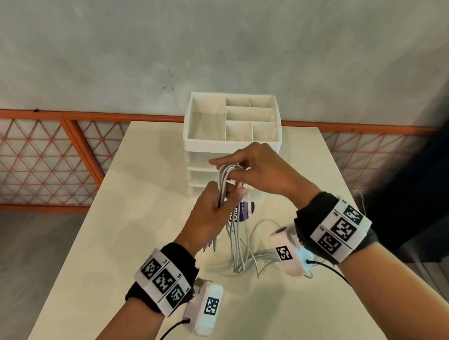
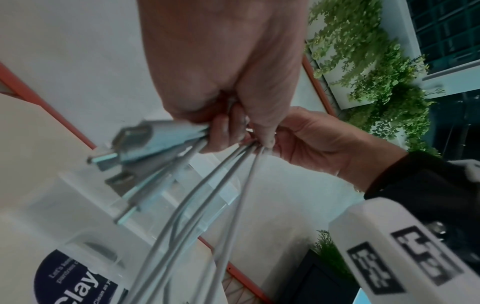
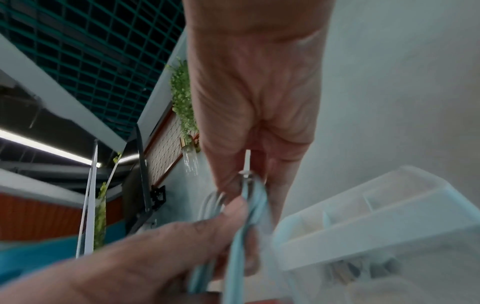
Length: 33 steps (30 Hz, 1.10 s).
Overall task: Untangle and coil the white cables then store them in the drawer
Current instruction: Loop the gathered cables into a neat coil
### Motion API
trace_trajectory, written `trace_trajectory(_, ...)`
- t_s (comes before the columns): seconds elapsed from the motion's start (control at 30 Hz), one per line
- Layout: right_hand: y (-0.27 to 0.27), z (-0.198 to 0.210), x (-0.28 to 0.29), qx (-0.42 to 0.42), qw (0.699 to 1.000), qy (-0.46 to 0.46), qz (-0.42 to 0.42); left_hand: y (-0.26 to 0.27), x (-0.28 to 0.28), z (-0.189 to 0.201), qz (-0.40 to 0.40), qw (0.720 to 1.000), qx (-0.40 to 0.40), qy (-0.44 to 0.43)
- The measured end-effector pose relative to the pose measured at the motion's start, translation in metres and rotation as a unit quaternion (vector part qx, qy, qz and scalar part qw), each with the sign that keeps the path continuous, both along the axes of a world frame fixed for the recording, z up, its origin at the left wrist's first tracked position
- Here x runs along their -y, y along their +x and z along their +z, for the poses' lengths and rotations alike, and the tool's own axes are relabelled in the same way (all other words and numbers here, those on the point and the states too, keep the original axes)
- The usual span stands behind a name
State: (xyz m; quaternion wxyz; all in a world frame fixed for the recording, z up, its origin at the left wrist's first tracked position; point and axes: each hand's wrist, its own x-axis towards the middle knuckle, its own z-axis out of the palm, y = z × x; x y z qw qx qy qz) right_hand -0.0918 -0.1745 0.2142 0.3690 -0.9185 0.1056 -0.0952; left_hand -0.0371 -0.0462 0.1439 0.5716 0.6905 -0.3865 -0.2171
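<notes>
A bundle of white cables is held up over the cream table, its loose ends trailing down to the tabletop. My left hand grips the bundle from below, and several plug ends stick out beside its fingers. My right hand pinches the looped top of the bundle; a small white tie shows at its fingertips. Right behind both hands stands the white drawer unit with an open divided tray on top.
A clear container with a dark blue label stands under the hands, in front of the drawer unit. An orange-framed lattice railing runs behind the table. A dark panel lies to the right of the table.
</notes>
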Motion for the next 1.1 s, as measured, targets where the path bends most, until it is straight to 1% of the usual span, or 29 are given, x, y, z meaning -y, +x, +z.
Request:
trace_trajectory(0.13, 0.003, 0.005, -0.005, -0.008, 0.997, 0.046, -0.054, -0.005, -0.001, 0.011, -0.021, 0.999, -0.032, -0.006)
trace_trajectory(0.23, 0.004, 0.005, -0.009, -0.013, 0.996, 0.056, -0.068, -0.010, -0.002, 0.017, -0.045, 0.998, -0.044, -0.009)
trace_trajectory(0.33, 0.006, 0.002, -0.013, -0.004, 0.991, 0.090, -0.097, -0.011, -0.002, 0.016, -0.068, 0.997, -0.044, -0.018)
trace_trajectory(0.5, 0.011, -0.007, -0.024, 0.029, 0.974, 0.170, -0.145, -0.009, 0.003, 0.011, -0.039, 0.999, -0.025, -0.010)
trace_trajectory(0.57, 0.012, -0.010, -0.024, 0.023, 0.968, 0.194, -0.159, -0.008, 0.003, 0.009, -0.050, 0.999, -0.019, -0.007)
trace_trajectory(0.63, 0.011, -0.007, -0.023, 0.007, 0.963, 0.222, -0.155, -0.009, 0.003, 0.012, -0.058, 0.998, -0.027, -0.009)
trace_trajectory(0.67, 0.010, -0.005, -0.020, 0.000, 0.958, 0.249, -0.139, -0.009, 0.003, 0.013, -0.057, 0.998, -0.038, -0.015)
trace_trajectory(0.77, 0.000, -0.008, -0.005, -0.014, 0.932, 0.355, -0.075, -0.010, 0.001, 0.020, -0.044, 0.996, -0.069, -0.037)
trace_trajectory(0.8, -0.003, -0.012, -0.002, -0.020, 0.928, 0.370, -0.047, -0.009, -0.001, 0.022, -0.036, 0.996, -0.072, -0.046)
trace_trajectory(0.87, -0.011, -0.027, -0.001, -0.056, 0.937, 0.343, 0.035, -0.005, -0.004, 0.024, -0.024, 0.993, -0.087, -0.073)
trace_trajectory(0.93, -0.018, -0.042, -0.009, -0.136, 0.940, 0.294, 0.104, 0.001, -0.006, 0.026, 0.001, 0.989, -0.111, -0.093)
trace_trajectory(0.97, -0.021, -0.049, -0.011, -0.169, 0.946, 0.249, 0.120, 0.004, -0.006, 0.026, 0.016, 0.989, -0.112, -0.098)
trace_trajectory(1.0, -0.021, -0.057, -0.011, -0.181, 0.955, 0.199, 0.125, 0.007, -0.008, 0.027, 0.034, 0.989, -0.101, -0.098)
trace_trajectory(1.03, -0.021, -0.062, -0.010, -0.176, 0.964, 0.157, 0.119, 0.010, -0.009, 0.026, 0.054, 0.991, -0.081, -0.093)
trace_trajectory(1.1, -0.022, -0.060, -0.007, -0.145, 0.979, 0.117, 0.079, 0.017, -0.011, 0.024, 0.087, 0.992, -0.039, -0.079)
